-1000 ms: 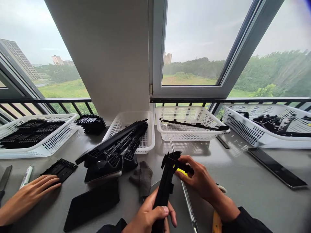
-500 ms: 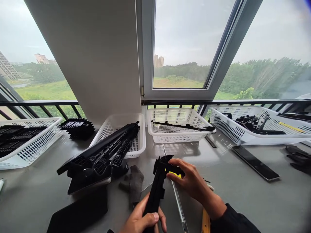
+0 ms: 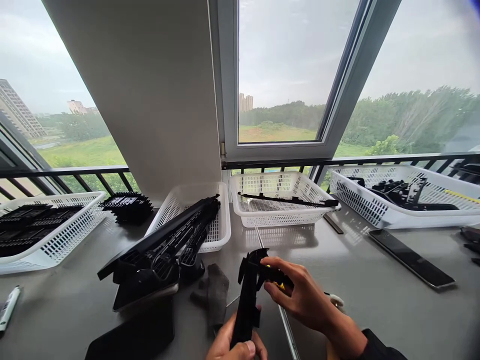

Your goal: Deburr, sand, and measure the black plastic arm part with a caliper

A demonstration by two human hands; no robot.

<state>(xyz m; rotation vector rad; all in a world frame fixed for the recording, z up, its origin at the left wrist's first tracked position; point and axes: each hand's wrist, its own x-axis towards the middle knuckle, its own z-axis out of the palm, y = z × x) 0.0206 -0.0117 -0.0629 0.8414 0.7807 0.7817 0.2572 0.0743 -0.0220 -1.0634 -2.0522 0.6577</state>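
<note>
My left hand (image 3: pixel 236 345) is wrapped round the lower end of a long black plastic part (image 3: pixel 245 305), tilted upright near the bottom centre. My right hand (image 3: pixel 300 290) pinches the short side arm at the part's upper end, thumb below and fingers above. Something yellow (image 3: pixel 279 285) shows between the right fingers, mostly hidden. Behind the hands a thin clear strip (image 3: pixel 288 330) lies on the grey table (image 3: pixel 337 260). A dark crumpled piece (image 3: pixel 217 290) rests just left of the held part.
White baskets (image 3: pixel 277 220) line the back, holding black parts. Long black parts (image 3: pixel 165 240) lean over one basket at left. A black stack (image 3: pixel 127 207), a marker (image 3: pixel 9 307) and a dark flat slab (image 3: pixel 412 257) are also on the table.
The view has shifted, so the table items appear farther right and slightly lower. Both hands still grip the black part, and less of the yellow piece shows.
</note>
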